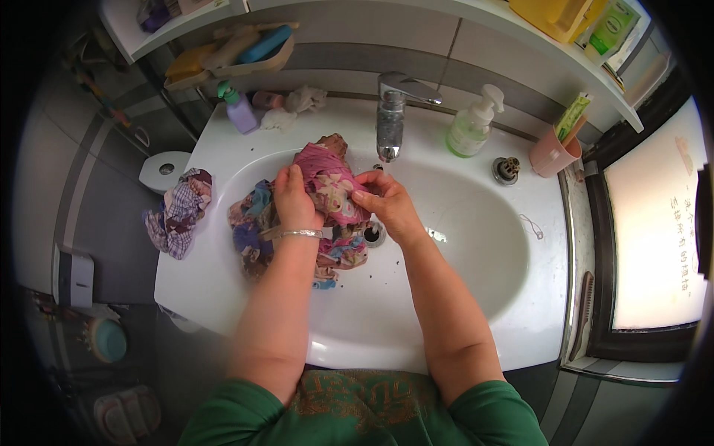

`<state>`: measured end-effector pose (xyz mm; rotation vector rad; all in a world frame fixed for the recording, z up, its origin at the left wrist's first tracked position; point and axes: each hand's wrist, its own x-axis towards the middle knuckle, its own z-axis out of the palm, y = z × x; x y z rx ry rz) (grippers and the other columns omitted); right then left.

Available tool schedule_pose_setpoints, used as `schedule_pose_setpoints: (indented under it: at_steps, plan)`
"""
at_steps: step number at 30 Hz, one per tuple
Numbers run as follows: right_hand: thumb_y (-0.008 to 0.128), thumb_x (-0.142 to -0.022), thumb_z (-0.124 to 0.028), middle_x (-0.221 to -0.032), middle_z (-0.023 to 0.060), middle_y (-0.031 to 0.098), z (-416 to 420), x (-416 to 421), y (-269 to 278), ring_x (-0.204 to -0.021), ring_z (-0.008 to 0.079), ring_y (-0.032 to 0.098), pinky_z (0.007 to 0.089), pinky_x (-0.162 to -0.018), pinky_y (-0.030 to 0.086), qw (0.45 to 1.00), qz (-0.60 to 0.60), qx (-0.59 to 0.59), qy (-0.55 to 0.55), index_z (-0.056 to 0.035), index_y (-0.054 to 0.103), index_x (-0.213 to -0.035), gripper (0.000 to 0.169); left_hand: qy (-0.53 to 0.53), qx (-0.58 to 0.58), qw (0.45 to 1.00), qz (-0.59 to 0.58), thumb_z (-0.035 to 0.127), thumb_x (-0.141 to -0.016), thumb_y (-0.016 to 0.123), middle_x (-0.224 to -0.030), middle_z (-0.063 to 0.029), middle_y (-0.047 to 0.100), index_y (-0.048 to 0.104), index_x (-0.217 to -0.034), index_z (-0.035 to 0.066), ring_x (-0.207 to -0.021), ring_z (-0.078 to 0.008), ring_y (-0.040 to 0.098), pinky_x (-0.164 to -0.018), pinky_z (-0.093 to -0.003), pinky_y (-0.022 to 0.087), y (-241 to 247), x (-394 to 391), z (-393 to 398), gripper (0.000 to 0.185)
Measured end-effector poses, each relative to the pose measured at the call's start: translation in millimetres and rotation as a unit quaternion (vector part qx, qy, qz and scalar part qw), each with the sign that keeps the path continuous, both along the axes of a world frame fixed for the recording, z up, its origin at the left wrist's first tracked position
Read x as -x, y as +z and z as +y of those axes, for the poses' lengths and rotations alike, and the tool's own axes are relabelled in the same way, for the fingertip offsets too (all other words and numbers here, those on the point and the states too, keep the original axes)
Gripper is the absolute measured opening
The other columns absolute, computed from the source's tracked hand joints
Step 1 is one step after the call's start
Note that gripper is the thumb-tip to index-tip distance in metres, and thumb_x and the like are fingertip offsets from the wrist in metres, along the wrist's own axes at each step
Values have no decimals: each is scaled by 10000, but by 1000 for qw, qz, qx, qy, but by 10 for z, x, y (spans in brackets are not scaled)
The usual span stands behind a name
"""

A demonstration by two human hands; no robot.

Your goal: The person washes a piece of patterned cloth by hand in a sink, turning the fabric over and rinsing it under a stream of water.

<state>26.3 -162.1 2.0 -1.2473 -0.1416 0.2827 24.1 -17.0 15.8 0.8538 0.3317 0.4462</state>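
A bunched pink patterned cloth point(333, 195) is held between both hands over the left half of a white washbasin point(479, 267). My left hand point(294, 198), with a silver bracelet at the wrist, grips its left side. My right hand point(389, 203) pinches its right edge between thumb and fingers. Beneath the hands, several wet patterned cloths point(251, 220) lie heaped in the basin, partly hidden by my left forearm. The drain hole point(374, 234) shows beside the heap, with dark specks near it. Above the basin stands a chrome faucet point(389, 120).
A checked cloth bundle point(184, 214) lies on the basin's left edge. Behind stand a purple pump bottle point(240, 111) and a green soap dispenser point(471, 125). At right are a drain stopper point(506, 170), a pink cup point(552, 153) and a comb point(583, 312). A white shelf point(558, 30) overhangs the back.
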Motion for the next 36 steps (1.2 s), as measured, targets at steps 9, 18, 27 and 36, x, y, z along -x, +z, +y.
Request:
schedule_pose_setpoints:
  at_steps: [9,18,27,36]
  plan:
    - [516,-838,-148,-813,48,575,-6,-70,-67,-708,110,547,247,-665,454,970,126,-198,-61,-11,520,-898,150,8,-27,999,-18,139,-857,476,-888,-70,547,470,-893,36,-805,-159,526,-747,-298,443,-156,-2,-119,109]
    - [532,-814,-98,-869,54,571,-24,-54,-28,-759,117,541,245,-682,442,973,120,-186,-56,-16,521,-949,159,2,-39,999,-22,132,-854,479,-890,-67,540,459,-911,40,-811,-153,520,-753,-287,436,-93,27,-140,110]
    - [520,-738,21,-967,69,552,-128,-140,-78,-862,164,547,266,-742,440,963,122,-241,-13,-5,468,-1077,343,7,-84,996,-39,122,-851,480,-897,-62,538,462,-914,41,-815,-145,514,-755,-279,431,-194,-8,-119,104]
    - [526,-657,86,-1082,72,507,-160,-86,43,-1010,165,467,278,-824,394,995,52,-80,-10,-19,410,-1178,544,0,-75,996,-50,121,-843,494,-887,-51,533,463,-905,39,-803,-128,501,-752,-269,421,-175,-9,-109,107]
